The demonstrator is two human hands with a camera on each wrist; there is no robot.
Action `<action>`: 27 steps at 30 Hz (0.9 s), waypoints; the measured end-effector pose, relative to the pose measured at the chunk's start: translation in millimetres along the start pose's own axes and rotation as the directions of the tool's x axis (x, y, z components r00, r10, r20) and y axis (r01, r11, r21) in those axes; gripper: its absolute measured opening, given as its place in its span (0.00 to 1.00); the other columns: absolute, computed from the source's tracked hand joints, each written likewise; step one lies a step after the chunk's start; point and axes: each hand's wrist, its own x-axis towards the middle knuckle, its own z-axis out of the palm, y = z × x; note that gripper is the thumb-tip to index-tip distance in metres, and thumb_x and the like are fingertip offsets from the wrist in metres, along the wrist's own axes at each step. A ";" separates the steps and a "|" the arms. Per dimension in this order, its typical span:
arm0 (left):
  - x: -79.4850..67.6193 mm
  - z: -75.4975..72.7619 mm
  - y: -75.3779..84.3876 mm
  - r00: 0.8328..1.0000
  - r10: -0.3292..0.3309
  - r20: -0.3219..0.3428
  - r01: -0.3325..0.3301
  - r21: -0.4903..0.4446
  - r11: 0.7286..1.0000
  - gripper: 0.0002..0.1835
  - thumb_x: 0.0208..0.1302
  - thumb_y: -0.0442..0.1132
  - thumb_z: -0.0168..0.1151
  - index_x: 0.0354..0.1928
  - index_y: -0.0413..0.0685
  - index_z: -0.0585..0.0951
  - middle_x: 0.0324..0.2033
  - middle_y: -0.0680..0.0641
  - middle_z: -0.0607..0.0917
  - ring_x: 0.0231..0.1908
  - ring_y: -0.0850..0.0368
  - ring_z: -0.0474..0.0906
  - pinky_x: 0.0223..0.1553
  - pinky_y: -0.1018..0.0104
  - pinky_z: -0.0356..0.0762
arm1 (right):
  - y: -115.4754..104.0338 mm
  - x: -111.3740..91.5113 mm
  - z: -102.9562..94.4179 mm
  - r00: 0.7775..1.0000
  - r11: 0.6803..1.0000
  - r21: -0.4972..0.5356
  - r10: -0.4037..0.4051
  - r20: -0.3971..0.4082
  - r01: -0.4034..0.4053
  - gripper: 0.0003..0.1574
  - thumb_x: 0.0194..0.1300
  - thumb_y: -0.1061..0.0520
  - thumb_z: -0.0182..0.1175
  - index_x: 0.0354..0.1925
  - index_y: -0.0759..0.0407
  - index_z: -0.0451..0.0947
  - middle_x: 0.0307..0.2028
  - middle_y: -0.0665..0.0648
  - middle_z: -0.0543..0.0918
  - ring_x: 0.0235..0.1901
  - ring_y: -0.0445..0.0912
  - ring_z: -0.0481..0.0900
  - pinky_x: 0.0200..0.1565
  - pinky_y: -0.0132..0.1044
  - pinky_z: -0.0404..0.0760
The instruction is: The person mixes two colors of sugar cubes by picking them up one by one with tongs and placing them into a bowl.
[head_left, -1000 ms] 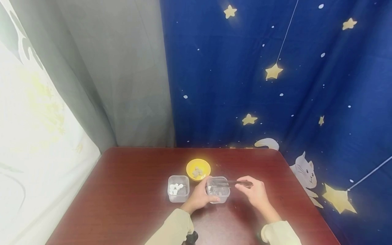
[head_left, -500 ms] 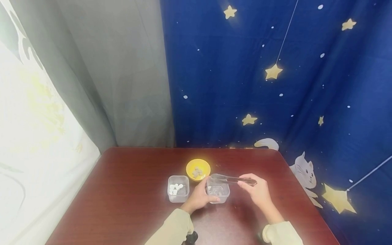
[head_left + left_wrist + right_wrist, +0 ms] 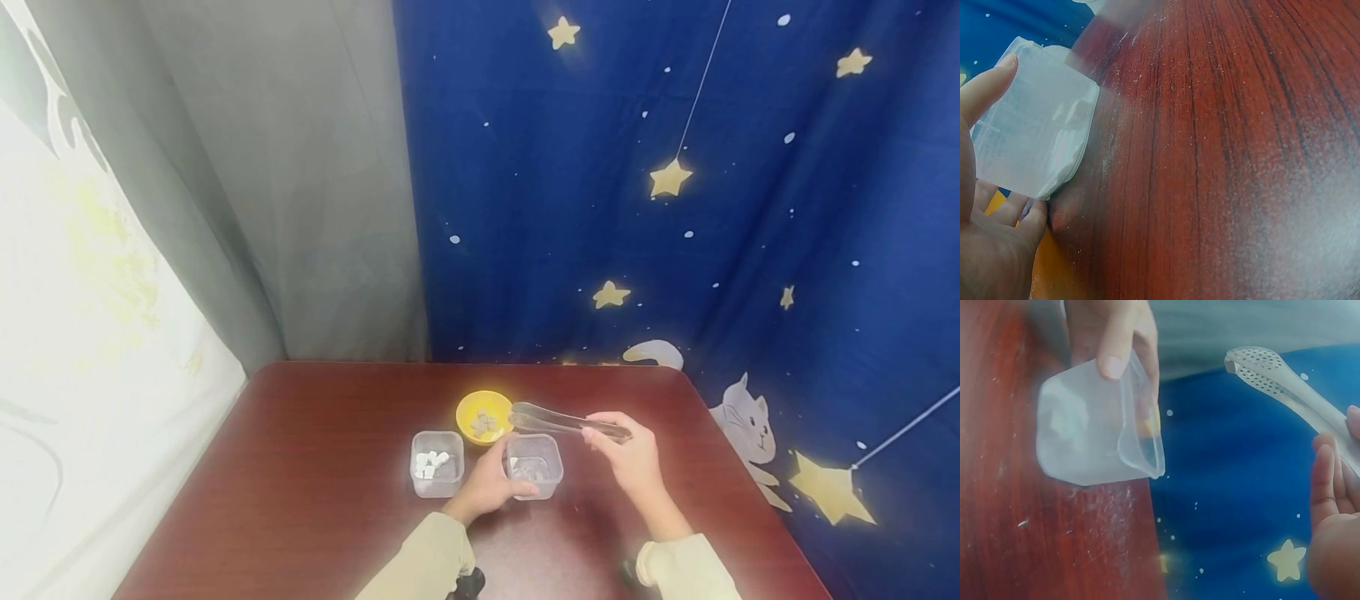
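Right grip (image 3: 628, 454) pinches silvery perforated tongs (image 3: 1311, 407), tips beyond the left grip (image 3: 487, 479) near a round yellow bowl (image 3: 472, 404), while that left grip clasps a clear square plastic box (image 3: 1094, 447), seemingly steadying it.

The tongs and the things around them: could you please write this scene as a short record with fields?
Right hand: holds the tongs
Tongs' tips: near the right rim of the yellow bowl, seemingly pinching a small piece
Bowl contents: greyish pieces
Left hand: grips the clear container
Second container: left of that hand, holding white pieces
Surface: reddish-brown table
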 end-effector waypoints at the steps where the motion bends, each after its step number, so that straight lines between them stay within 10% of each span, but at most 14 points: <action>1: -0.1 0.0 -0.2 1.000 0.002 0.000 -0.002 -0.001 1.000 0.53 0.40 0.46 0.82 0.69 0.46 0.64 0.53 0.43 0.78 0.49 0.47 0.76 0.54 0.51 0.71 | -0.5 0.9 1.0 1.000 1.000 0.007 -0.001 -0.007 0.001 0.13 0.55 0.70 0.69 0.41 0.72 0.82 0.24 0.59 0.85 0.26 0.47 0.85 0.29 0.35 0.83; 27: -0.1 1.7 0.4 1.000 0.020 -0.010 -0.020 0.015 1.000 0.53 0.40 0.47 0.82 0.69 0.43 0.64 0.55 0.43 0.78 0.51 0.47 0.76 0.56 0.48 0.70 | 12.0 29.1 27.5 0.980 0.956 0.292 0.036 -0.194 0.023 0.14 0.56 0.73 0.66 0.42 0.78 0.79 0.23 0.56 0.85 0.23 0.46 0.84 0.30 0.36 0.83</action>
